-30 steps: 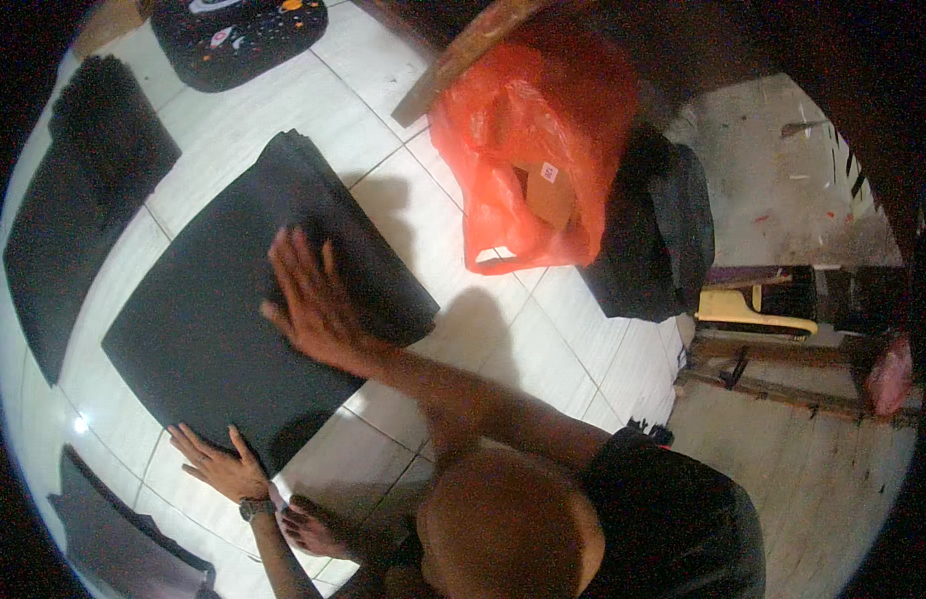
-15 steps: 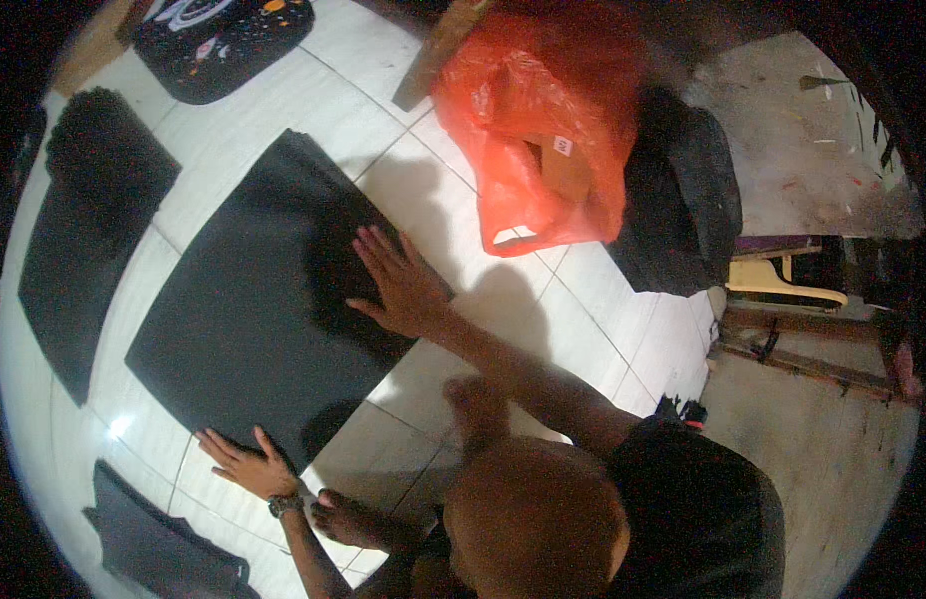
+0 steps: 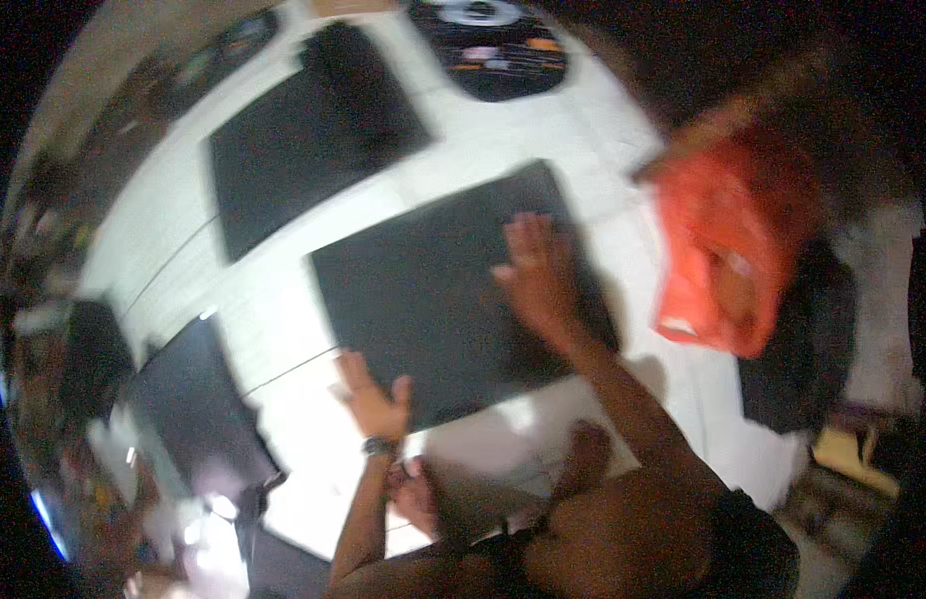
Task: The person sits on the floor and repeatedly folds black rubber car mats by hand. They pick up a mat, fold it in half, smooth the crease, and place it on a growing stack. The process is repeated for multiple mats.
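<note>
A flat black piece, apparently folded cloth [image 3: 413, 299], lies on the white tiled floor in front of me. My right hand [image 3: 540, 275] rests flat on its right part with the fingers spread. At its near left edge is my left hand [image 3: 375, 407], fingers stretched out and thumb apart, with a watch [image 3: 377, 446] on the wrist. Neither hand grips anything. My bare feet are just below the cloth's near edge. The picture is smeared by motion, so fold lines are hard to make out.
Another dark cloth piece [image 3: 303, 140] lies farther off, left of centre. A dark sheet-like piece [image 3: 198, 409] is at the left. To the right sits a red plastic bag [image 3: 727, 250] beside a black bundle [image 3: 807, 349]. A black patterned rounded item [image 3: 493, 55] is at the back.
The view has swung left, so the cloth, bag and other pieces appear shifted right and turned. Both hands stay open at the black cloth, the right one on it.
</note>
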`<state>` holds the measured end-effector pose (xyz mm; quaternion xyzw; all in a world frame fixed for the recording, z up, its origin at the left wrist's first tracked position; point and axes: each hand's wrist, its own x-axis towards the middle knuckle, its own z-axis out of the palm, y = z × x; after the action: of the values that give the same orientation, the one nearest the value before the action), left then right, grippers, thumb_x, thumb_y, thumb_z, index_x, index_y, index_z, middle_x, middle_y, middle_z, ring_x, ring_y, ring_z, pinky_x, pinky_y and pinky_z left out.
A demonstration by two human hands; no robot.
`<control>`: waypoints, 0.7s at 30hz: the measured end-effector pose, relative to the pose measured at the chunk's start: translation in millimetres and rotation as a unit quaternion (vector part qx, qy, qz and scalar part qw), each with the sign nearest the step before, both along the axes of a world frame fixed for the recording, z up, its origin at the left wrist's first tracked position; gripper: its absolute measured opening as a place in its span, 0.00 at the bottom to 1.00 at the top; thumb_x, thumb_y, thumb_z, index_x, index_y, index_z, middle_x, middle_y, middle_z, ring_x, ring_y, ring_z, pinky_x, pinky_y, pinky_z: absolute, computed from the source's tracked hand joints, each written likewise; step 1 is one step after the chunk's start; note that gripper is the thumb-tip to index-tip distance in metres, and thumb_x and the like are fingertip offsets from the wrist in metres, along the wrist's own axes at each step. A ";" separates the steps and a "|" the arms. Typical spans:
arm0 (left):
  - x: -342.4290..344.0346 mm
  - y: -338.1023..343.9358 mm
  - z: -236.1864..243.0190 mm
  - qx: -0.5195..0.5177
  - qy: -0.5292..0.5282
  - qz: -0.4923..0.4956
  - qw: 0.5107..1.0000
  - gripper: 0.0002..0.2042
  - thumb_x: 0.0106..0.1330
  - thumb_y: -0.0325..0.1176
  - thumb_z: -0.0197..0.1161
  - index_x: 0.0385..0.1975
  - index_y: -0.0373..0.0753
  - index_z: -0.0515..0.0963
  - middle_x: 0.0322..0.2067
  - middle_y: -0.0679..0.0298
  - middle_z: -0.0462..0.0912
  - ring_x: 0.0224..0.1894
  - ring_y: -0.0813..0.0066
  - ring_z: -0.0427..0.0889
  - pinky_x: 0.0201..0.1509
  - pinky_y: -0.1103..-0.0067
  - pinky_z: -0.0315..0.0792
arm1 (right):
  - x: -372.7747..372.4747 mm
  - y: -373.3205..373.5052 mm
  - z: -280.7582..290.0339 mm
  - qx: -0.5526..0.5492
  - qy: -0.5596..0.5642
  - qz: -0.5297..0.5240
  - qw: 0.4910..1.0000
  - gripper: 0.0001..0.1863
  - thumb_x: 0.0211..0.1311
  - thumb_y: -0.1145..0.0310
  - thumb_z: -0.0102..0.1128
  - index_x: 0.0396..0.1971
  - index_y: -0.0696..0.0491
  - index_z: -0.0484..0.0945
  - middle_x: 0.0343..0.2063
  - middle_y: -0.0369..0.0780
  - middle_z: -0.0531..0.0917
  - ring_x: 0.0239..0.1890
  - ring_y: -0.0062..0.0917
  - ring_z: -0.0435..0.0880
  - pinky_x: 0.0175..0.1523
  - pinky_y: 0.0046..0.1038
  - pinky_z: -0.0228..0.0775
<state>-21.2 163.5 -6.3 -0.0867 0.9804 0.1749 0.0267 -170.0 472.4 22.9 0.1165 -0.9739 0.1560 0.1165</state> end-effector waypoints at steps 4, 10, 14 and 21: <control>0.3 -0.3 8.0 0.038 -0.042 0.030 0.998 0.47 0.65 0.59 0.60 0.75 0.33 0.48 0.76 0.48 0.45 0.79 0.51 0.39 0.78 0.49 0.31 | -26.5 21.4 -18.8 -0.068 -0.076 -0.070 0.992 0.32 0.71 0.62 0.56 0.68 0.62 0.61 0.71 0.54 0.60 0.76 0.46 0.53 0.77 0.44 0.46; -3.1 -2.2 16.5 -0.035 -0.079 0.016 0.996 0.48 0.68 0.63 0.53 0.75 0.32 0.45 0.77 0.51 0.39 0.79 0.53 0.36 0.77 0.46 0.36 | -27.8 48.7 -63.1 0.148 -0.040 -0.065 0.986 0.35 0.78 0.49 0.39 0.75 0.55 0.52 0.76 0.45 0.52 0.78 0.37 0.47 0.79 0.49 0.37; -6.9 0.3 25.2 -0.049 -0.087 0.008 0.995 0.47 0.69 0.63 0.50 0.75 0.32 0.45 0.78 0.52 0.38 0.80 0.55 0.36 0.77 0.47 0.38 | -27.5 49.2 -51.5 0.185 -0.012 -0.056 0.981 0.35 0.78 0.47 0.36 0.76 0.53 0.49 0.76 0.44 0.51 0.79 0.35 0.46 0.79 0.49 0.37; 4.5 -5.3 23.2 -0.015 -0.040 0.015 0.999 0.46 0.70 0.62 0.51 0.75 0.31 0.45 0.77 0.52 0.39 0.79 0.54 0.37 0.77 0.47 0.37 | 14.7 11.3 17.9 0.071 0.025 -0.039 0.996 0.31 0.78 0.57 0.44 0.73 0.57 0.55 0.75 0.49 0.54 0.77 0.44 0.51 0.77 0.53 0.43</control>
<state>-16.7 158.2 16.9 -0.1087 0.9796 0.1570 0.0624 -155.3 483.6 40.8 0.0903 -0.9831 0.0789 0.1380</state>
